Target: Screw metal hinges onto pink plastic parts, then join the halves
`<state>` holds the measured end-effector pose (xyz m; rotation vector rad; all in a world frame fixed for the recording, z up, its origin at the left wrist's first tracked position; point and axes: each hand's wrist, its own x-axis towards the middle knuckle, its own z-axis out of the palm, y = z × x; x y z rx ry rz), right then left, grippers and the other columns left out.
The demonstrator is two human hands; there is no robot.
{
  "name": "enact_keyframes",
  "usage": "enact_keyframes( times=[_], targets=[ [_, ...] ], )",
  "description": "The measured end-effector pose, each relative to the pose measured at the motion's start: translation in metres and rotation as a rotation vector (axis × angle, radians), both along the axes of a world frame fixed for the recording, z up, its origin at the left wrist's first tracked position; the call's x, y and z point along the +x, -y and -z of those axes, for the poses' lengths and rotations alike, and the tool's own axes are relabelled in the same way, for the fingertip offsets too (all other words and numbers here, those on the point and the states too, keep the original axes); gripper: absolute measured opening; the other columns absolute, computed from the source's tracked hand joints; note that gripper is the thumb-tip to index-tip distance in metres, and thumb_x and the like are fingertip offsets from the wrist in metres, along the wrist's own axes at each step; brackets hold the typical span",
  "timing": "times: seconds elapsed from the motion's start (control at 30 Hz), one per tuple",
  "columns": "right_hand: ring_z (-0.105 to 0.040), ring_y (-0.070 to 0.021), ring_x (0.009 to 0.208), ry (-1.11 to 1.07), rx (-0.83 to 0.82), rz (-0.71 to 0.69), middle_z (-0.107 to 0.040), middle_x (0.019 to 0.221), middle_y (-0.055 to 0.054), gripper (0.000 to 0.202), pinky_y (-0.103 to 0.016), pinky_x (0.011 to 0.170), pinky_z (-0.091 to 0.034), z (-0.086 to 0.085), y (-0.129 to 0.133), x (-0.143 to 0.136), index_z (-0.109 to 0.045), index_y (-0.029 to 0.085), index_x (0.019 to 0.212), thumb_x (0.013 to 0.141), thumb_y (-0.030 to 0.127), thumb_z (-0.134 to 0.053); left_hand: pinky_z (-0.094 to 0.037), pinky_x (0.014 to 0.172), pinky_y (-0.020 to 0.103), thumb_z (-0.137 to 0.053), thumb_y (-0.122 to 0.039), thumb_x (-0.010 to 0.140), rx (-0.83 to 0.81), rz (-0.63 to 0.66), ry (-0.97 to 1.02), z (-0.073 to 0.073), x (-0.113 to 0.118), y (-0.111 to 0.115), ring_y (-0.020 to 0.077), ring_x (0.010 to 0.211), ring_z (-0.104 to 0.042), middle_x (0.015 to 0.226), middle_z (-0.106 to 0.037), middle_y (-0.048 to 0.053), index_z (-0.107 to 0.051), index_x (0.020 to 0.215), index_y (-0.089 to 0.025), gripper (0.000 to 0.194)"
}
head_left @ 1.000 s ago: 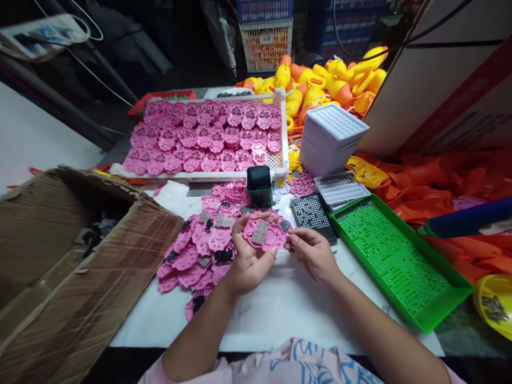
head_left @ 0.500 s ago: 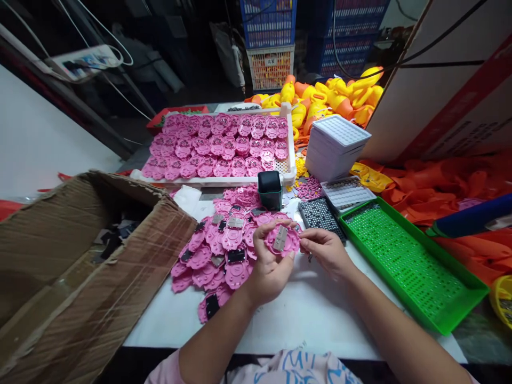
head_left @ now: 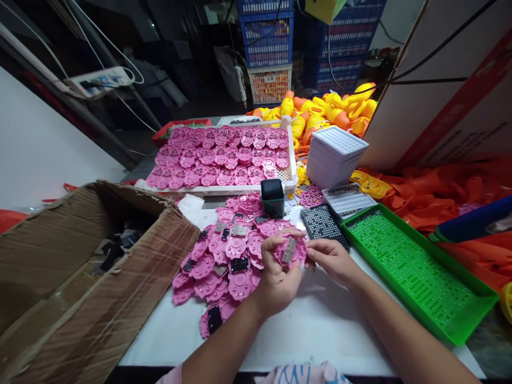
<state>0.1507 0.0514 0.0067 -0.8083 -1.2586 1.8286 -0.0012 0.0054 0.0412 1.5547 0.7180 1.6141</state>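
Observation:
A pink plastic piece with a grey metal plate (head_left: pixel 288 250) is in my left hand (head_left: pixel 278 277), with the fingers wrapped round its edge. My right hand (head_left: pixel 330 260) is at the piece's right edge, thumb and fingers pinched together; what they hold there is too small to name. Left of my hands lies a pile of similar pink pieces (head_left: pixel 240 280), some with black or grey plates. Behind my hands stands a dark green and black box (head_left: pixel 272 197). A black tray of small balls (head_left: pixel 323 225) lies just beyond my right hand.
An open cardboard box (head_left: pixel 160 266) stands at the left, a green tray (head_left: pixel 416 266) at the right. Farther back are a white crate rim (head_left: pixel 290 154) around rows of pink pieces, stacked white trays (head_left: pixel 334 160) and yellow toys (head_left: pixel 332 109). A blue tool (head_left: pixel 476 218) juts in from the right.
Both hands and the held piece appear slightly farther right and lower. The whole view has shifted a little, with the background also lower. The grip on the piece looks the same.

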Motion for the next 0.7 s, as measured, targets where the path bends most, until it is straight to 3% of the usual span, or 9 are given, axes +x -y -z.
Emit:
enact_keyframes(
  times=[0.13, 0.27, 0.4, 0.6, 0.7],
  targets=[
    [-0.052, -0.0093, 0.053, -0.030, -0.045, 0.032, -0.062, 0.058, -0.002, 0.024, -0.022, 0.052, -0.036, -0.002, 0.002, -0.001, -0.072, 0.014, 0.080, 0.073, 0.037, -0.074, -0.048, 0.094, 0.037, -0.045, -0.002, 0.085, 0.022, -0.019, -0.022, 0.000, 0.000, 0.002, 0.0169, 0.117, -0.051, 0.120, -0.045, 0.006, -0.028, 0.119, -0.033, 0.049],
    [-0.051, -0.0091, 0.055, -0.113, -0.132, 0.054, -0.061, 0.061, -0.001, 0.027, -0.022, 0.053, -0.038, -0.009, 0.006, -0.005, -0.072, 0.016, 0.081, 0.069, 0.039, -0.076, -0.043, 0.101, 0.045, -0.047, -0.004, 0.086, -0.050, -0.066, 0.027, 0.002, 0.002, 0.004, 0.0190, 0.118, -0.052, 0.123, -0.045, 0.006, -0.026, 0.122, -0.034, 0.050],
    [-0.050, -0.0081, 0.055, -0.188, -0.232, 0.054, -0.058, 0.062, 0.000, 0.031, -0.022, 0.057, -0.042, -0.014, 0.010, -0.008, -0.071, 0.017, 0.079, 0.064, 0.043, -0.079, -0.042, 0.101, 0.051, -0.046, -0.006, 0.086, -0.022, -0.114, 0.025, 0.003, 0.006, 0.006, 0.0214, 0.121, -0.050, 0.126, -0.045, 0.009, -0.023, 0.123, -0.033, 0.051],
    [-0.043, -0.0054, 0.050, -0.221, -0.281, 0.026, -0.051, 0.057, 0.003, 0.029, -0.018, 0.051, -0.039, -0.020, 0.013, -0.005, -0.068, 0.017, 0.068, 0.062, 0.043, -0.081, -0.039, 0.102, 0.056, -0.045, 0.001, 0.080, 0.196, -0.133, -0.087, 0.008, 0.013, 0.010, 0.0221, 0.123, -0.045, 0.127, -0.044, 0.009, -0.021, 0.127, -0.035, 0.064],
    [-0.047, -0.0076, 0.055, -0.190, -0.256, 0.056, -0.053, 0.061, 0.001, 0.027, -0.020, 0.054, -0.041, -0.021, 0.013, -0.002, -0.067, 0.018, 0.063, 0.060, 0.040, -0.082, -0.037, 0.103, 0.056, -0.044, 0.003, 0.079, 0.238, -0.124, -0.046, 0.008, 0.017, 0.011, 0.0205, 0.120, -0.047, 0.125, -0.046, 0.008, -0.022, 0.127, -0.034, 0.065]
  ],
)
